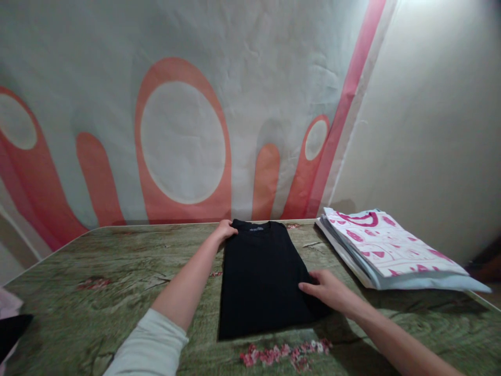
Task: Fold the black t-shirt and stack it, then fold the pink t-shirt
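A black T-shirt [260, 282], folded into a long rectangle, lies on the table with its neckline at the far end. My left hand [226, 231] grips the shirt's far left corner beside the collar, thumb on top. At the shirt's right edge, my right hand [323, 290] pinches the fabric, with the thumb above and the other fingers partly hidden behind the cloth.
To the right sits a stack of folded clothes, topped by a white shirt with pink print [391, 243]. Pink and black cloth [11, 326] lies at the left edge. The wood-patterned table [129, 282] meets a printed wall hanging [250, 94] at the back.
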Available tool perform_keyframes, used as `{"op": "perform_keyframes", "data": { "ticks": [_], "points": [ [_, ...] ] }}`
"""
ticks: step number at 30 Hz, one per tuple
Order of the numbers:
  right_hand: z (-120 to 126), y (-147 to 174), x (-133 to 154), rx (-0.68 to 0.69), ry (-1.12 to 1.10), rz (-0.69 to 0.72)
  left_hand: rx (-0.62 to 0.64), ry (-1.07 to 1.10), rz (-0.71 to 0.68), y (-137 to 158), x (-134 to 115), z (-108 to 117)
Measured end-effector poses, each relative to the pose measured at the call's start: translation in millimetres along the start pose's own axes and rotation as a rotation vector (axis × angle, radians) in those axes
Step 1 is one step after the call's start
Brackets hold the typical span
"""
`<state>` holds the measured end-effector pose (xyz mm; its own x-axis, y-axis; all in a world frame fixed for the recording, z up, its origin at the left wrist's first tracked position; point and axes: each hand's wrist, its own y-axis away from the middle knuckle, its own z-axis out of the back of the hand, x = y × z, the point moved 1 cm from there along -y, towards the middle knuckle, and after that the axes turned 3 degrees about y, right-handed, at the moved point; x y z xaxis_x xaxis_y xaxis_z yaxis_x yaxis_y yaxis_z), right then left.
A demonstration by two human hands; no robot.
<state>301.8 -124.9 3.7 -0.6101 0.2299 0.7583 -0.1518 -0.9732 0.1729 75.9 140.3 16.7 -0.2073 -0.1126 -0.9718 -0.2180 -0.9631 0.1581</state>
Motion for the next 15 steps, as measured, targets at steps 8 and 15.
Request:
{"op": "perform_keyframes", "data": {
  "ticks": [8, 15],
  "points": [
    [-1.1, -6.4, -12.7, -0.183, -0.187, 0.034, 0.150, 0.223, 0.110, 18.9, 3.6, -3.8],
    [9.4, -4.0, -13.5, 0.049, -0.546, -0.126, 0.373, 0.435, 0.383, 45.1, 13.4, 13.5]
  ]
}}
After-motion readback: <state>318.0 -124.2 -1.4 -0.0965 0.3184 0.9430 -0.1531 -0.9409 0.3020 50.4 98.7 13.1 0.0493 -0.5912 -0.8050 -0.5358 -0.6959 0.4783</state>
